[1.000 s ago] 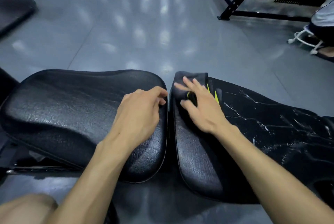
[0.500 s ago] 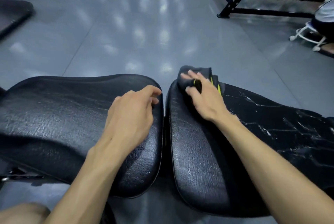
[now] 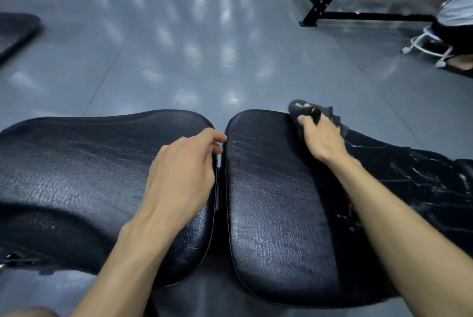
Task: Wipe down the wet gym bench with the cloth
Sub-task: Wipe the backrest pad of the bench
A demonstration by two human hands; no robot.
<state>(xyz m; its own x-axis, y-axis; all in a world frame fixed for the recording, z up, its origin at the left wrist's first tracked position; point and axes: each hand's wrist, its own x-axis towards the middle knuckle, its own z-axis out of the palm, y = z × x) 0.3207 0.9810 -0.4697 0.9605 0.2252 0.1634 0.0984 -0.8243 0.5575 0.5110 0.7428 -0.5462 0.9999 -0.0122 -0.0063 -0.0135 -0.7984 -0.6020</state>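
The black gym bench has two cracked leather pads split by a narrow gap: a left pad [image 3: 76, 168] and a right pad [image 3: 276, 188]. My right hand [image 3: 320, 137] grips a dark cloth [image 3: 302, 111] with yellow-green marks at the far edge of the right pad; part of the cloth hangs over that edge. White streaks show on the pad's right part [image 3: 422, 170]. My left hand [image 3: 184, 170] rests on the left pad beside the gap, its fingers loosely bent and holding nothing.
Grey glossy floor [image 3: 179, 35] spreads beyond the bench. A black machine frame [image 3: 322, 1] stands at the back right. A seated person on a white stool [image 3: 430, 45] is at the far right. Another dark pad [image 3: 15, 29] lies at the left edge.
My right hand has slid the cloth along the far edge of the right pad, away from the gap and to the right. My left hand stays by the gap.
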